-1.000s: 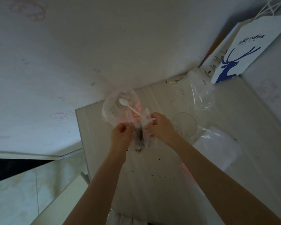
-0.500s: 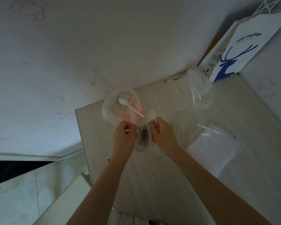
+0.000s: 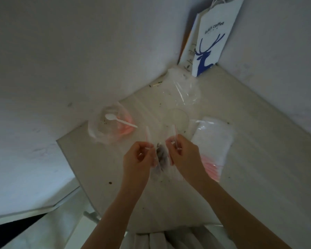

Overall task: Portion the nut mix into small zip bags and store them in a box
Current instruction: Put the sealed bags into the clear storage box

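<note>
Between left hand (image 3: 136, 159) and right hand (image 3: 185, 155), fingers pinching its top edges, hangs a zip bag (image 3: 161, 157): probably light, floppy, slippery.

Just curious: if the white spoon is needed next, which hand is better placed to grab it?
Left, probably: the left hand is nearer the spoon; the right hand would have to cross the small zip bag both hands pinch.

Both hands (image 3: 136, 157) (image 3: 184, 152) pinch a small zip bag (image 3: 161, 155) of dark mix.
</note>
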